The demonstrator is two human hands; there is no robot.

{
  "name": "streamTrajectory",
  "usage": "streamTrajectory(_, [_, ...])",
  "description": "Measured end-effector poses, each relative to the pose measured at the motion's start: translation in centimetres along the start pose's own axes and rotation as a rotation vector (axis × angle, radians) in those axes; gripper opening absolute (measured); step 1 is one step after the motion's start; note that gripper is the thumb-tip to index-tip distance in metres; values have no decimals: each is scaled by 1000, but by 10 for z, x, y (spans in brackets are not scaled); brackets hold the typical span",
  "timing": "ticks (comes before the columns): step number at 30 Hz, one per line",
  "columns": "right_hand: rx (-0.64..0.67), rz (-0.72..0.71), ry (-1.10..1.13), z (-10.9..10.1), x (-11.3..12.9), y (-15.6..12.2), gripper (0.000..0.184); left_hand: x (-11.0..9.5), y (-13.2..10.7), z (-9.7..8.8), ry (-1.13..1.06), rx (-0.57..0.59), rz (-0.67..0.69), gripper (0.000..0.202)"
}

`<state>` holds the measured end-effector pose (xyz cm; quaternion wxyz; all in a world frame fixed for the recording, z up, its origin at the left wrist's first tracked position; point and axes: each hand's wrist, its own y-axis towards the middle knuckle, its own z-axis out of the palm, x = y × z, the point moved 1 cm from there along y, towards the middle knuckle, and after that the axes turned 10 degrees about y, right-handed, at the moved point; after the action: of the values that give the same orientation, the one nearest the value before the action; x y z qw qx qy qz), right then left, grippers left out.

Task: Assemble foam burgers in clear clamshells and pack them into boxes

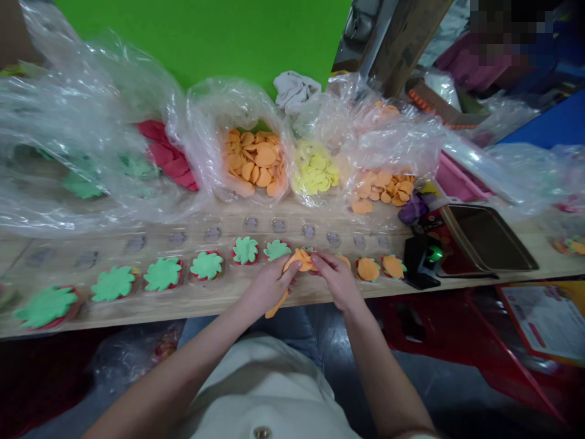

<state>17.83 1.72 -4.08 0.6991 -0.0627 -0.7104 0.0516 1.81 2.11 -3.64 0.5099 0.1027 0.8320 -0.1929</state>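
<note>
Near the table's front edge, my left hand (274,279) is closed around several thin orange foam pieces (299,260). One more orange piece hangs below its fingers. My right hand (337,279) pinches at the right end of the same orange pieces, its fingertips close to the left hand's. Behind and beside both hands runs a row of clear plastic containers. On the left, these hold green scalloped foam pieces (164,274) over red ones. To the right of my right hand, orange rounds (367,269) lie on top of the green. My hands partly hide the containers between.
Along the back stand clear plastic bags with orange pieces (265,156), yellow pieces (316,172), red pieces (168,155) and green pieces (85,181). At right are a black stand (418,262), a dark tray (498,236) and a pink box (460,177). A red plastic chair or crate (434,323) stands below.
</note>
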Motion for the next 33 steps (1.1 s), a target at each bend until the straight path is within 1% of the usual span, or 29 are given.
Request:
streamTrajectory(1, [-9,-44,-73,-1,2,-1,26,0,0,1,-10,13,-6,35])
streamTrajectory(4, [-29,-246,-318,0,7,-5,27,-1,0,4,-67,34,-30,34])
streamTrajectory(5, [-32,-277,-336,0,7,-6,29,-1,1,4,-89,35,-33,33])
streamTrajectory(6, [-41,-272,-308,1,7,-6,30,-2,1,4,-105,32,-32,33])
streamTrajectory(9, [-115,-143,-62,4,0,-4,24,-2,1,5,-106,3,-14,32])
streamTrajectory(11, [-197,-45,153,5,-6,-2,22,-3,1,6,-106,-22,-12,32])
streamTrajectory(12, [-232,8,282,6,-10,-1,22,-4,1,6,-141,-28,-29,31])
streamTrajectory(14, [-269,141,552,7,-16,1,23,-6,0,6,-299,-16,-111,31])
streamTrajectory(16, [-271,271,761,5,-21,3,25,-7,-2,4,-513,21,-231,33])
streamTrajectory(18, [-295,324,860,-2,-23,5,25,-6,-7,-2,-671,63,-341,37])
streamTrajectory(20, [-356,305,873,-16,-23,6,24,-1,-12,-13,-743,89,-435,43])
streamTrajectory(22, [-414,239,767,-32,-22,5,28,8,-19,-27,-761,81,-498,48])
streamTrajectory(24, [-414,136,490,-44,-21,4,33,16,-24,-41,-754,39,-527,48])
streamTrajectory(25, [-378,79,303,-47,-20,4,35,19,-27,-46,-747,18,-533,48])
streamTrajectory(27, [-227,-2,-61,-44,-21,6,38,23,-29,-54,-736,-11,-539,46])
streamTrajectory(29, [-33,-36,-308,-34,-23,12,35,23,-29,-55,-737,-20,-544,45])
streamTrajectory(30, [36,-59,-392,-28,-24,15,31,22,-29,-55,-744,-21,-542,44])
streamTrajectory(31, [76,-91,-468,-24,-25,19,28,21,-29,-53,-754,-19,-538,43])
streamTrajectory(33, [75,-174,-606,-18,-25,26,26,20,-28,-50,-773,-3,-531,44])
